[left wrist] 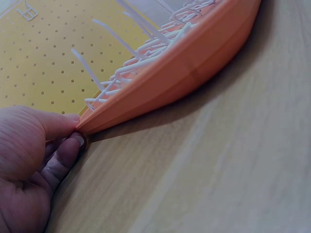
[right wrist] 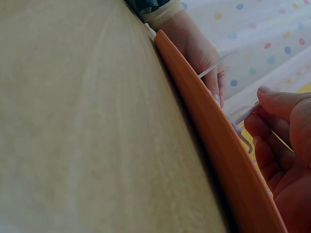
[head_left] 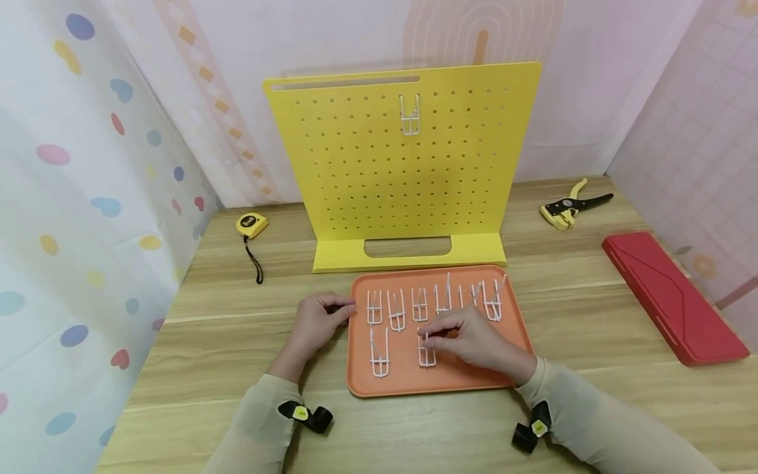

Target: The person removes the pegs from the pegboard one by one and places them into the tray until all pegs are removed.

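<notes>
At its left edge, the orange tray (head_left: 474,380) is pinched by my left hand (head_left: 316,322); in the left wrist view the thumb is on top of the rim and fingers are below. My right hand (head_left: 474,339) pinches the upper end of a white wire pegboard hook (head_left: 426,361) between thumb and fingers, over the tray's middle. The right wrist view shows this hook (right wrist: 242,116) at the tray rim. Several similar white hooks stand in a row along the tray's far side, partly behind the right hand. Another hook (head_left: 380,367) lies at the near left of the tray.
Behind the tray stands a yellow pegboard (head_left: 367,171) with one white hook (head_left: 410,125) hung near its top. A tape measure (head_left: 251,225) lies to the left. Wire strippers (head_left: 570,207) and a red case (head_left: 672,296) are on the right.
</notes>
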Available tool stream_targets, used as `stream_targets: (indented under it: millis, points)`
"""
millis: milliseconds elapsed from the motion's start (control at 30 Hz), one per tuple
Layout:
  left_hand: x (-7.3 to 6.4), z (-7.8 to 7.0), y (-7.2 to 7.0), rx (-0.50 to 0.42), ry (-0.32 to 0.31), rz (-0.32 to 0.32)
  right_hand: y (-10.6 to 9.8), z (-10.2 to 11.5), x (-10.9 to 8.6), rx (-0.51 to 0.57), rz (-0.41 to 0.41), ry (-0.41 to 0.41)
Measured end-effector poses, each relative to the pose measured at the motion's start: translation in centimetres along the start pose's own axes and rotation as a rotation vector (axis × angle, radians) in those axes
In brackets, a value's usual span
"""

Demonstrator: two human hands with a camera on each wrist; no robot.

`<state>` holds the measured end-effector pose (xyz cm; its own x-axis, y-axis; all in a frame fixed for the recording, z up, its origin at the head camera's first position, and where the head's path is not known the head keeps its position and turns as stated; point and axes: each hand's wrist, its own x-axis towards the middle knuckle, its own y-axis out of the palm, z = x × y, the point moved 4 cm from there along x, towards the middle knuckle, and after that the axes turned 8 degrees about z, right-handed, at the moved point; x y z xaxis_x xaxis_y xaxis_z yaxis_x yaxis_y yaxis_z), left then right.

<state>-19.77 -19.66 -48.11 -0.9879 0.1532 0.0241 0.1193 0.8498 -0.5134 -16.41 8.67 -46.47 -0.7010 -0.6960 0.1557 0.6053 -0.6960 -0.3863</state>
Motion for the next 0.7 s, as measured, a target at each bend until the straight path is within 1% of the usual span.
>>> stream_targets:
  millis: [200,433,567,700]
  points:
    - [0.0,0.2,-0.1,0.012,-0.011,-0.003,0.3,0.4,0.1,0.019,0.022,-0.020]
    - [-0.1,0.2,-0.1,0.008,-0.012,-0.002,0.0,3.1,0.0,-0.017,0.047,-0.051]
    - [0.0,0.1,0.0,0.003,-0.012,0.003,-0.1,3.6,-0.2,-0.040,0.059,-0.058]
    - [0.0,0.0,0.0,-0.005,-0.017,0.003,-0.2,3.5,-0.3,-0.047,0.064,-0.068]
